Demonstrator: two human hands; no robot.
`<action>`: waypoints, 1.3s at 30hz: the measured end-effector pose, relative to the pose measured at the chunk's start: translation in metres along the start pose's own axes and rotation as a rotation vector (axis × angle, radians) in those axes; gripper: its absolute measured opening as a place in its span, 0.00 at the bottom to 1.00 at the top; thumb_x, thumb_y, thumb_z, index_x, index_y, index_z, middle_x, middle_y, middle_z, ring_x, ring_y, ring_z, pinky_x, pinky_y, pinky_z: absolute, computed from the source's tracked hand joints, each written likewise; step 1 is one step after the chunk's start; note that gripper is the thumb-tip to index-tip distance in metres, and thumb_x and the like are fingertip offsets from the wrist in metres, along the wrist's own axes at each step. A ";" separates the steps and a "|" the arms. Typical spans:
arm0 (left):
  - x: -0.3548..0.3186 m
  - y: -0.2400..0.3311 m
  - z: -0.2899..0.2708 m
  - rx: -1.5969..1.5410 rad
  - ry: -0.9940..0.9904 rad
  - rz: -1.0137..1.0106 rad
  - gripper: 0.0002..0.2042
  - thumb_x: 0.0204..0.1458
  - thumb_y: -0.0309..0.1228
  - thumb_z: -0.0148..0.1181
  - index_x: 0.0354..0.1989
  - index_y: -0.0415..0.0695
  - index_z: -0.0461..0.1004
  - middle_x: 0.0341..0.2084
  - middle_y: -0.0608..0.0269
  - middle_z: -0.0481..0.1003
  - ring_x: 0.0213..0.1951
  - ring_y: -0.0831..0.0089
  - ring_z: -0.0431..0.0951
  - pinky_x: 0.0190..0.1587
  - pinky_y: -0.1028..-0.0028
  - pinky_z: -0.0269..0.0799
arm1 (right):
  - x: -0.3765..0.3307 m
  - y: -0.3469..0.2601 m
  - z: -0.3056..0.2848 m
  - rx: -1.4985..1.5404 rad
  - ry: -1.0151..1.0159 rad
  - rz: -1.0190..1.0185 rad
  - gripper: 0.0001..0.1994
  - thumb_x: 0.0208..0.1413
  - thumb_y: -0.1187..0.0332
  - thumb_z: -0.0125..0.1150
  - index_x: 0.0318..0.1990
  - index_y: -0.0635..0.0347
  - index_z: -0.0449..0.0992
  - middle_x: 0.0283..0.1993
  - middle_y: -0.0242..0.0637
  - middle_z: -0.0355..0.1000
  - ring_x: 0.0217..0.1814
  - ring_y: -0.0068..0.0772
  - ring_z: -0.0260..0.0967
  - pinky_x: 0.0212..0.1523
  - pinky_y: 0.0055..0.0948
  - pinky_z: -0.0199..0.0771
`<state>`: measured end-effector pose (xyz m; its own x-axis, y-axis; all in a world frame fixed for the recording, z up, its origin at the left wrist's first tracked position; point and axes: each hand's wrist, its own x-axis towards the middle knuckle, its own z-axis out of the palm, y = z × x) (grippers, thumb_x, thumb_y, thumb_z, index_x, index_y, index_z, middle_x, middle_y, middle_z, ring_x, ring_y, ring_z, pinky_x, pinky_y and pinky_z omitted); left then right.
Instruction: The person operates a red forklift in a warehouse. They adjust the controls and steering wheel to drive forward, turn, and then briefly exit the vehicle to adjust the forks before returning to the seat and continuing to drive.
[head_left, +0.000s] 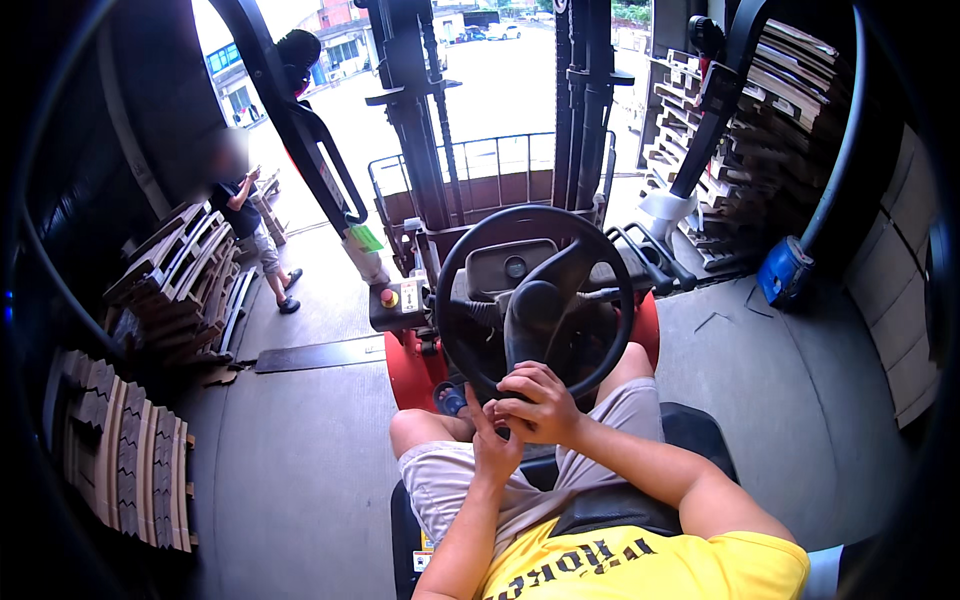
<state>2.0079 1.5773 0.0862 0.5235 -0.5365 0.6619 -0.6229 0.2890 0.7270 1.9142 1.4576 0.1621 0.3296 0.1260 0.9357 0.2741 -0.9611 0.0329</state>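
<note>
My two hands meet in front of my lap, at the lower rim of a black steering wheel [627, 300]. My left hand [492, 445] has its index finger stretched upward; its other fingers are partly hidden. Bent over beside it, my right hand [540, 405] has its fingers curled against the left hand's fingertips. Whatever lies between them, if anything, is hidden. Behind the wheel sits a dark dashboard [490, 268] with a round gauge. A red button [389, 297] is on the console to the left, and several black levers [655, 258] stand to the right.
Ahead rise the forklift mast [410, 130] and a wire load guard [500, 165]. A person [255, 215] stands at the left near stacked wooden pallets [185, 280]. More pallets [135, 450] lie nearer. At the right are a pallet stack [745, 140], a blue drum [785, 272] and boxes [895, 300].
</note>
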 end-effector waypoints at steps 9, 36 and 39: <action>0.057 -0.035 -0.045 -0.094 0.000 0.019 0.49 0.60 0.21 0.61 0.81 0.42 0.30 0.47 0.54 0.76 0.44 0.67 0.80 0.48 0.74 0.77 | 0.046 0.022 0.057 -0.002 -0.021 0.007 0.09 0.48 0.68 0.71 0.38 0.50 0.83 0.51 0.36 0.76 0.55 0.44 0.75 0.63 0.49 0.75; 0.264 -0.138 -0.091 -0.221 0.005 0.005 0.48 0.61 0.20 0.59 0.82 0.45 0.31 0.48 0.58 0.73 0.42 0.75 0.76 0.42 0.81 0.71 | 0.171 0.178 0.181 0.005 -0.087 -0.007 0.14 0.50 0.65 0.69 0.45 0.52 0.84 0.52 0.40 0.77 0.55 0.45 0.77 0.57 0.44 0.81; 0.286 -0.138 -0.087 -0.238 0.029 -0.037 0.48 0.59 0.19 0.59 0.82 0.47 0.32 0.55 0.55 0.71 0.44 0.74 0.78 0.41 0.80 0.74 | 0.195 0.204 0.166 -0.079 -0.152 -0.114 0.16 0.49 0.63 0.68 0.46 0.53 0.82 0.52 0.41 0.78 0.57 0.44 0.77 0.66 0.47 0.73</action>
<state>2.2943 1.4533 0.1912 0.5624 -0.5280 0.6364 -0.4504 0.4498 0.7712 2.1840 1.3263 0.2928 0.4349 0.2646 0.8607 0.2475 -0.9542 0.1682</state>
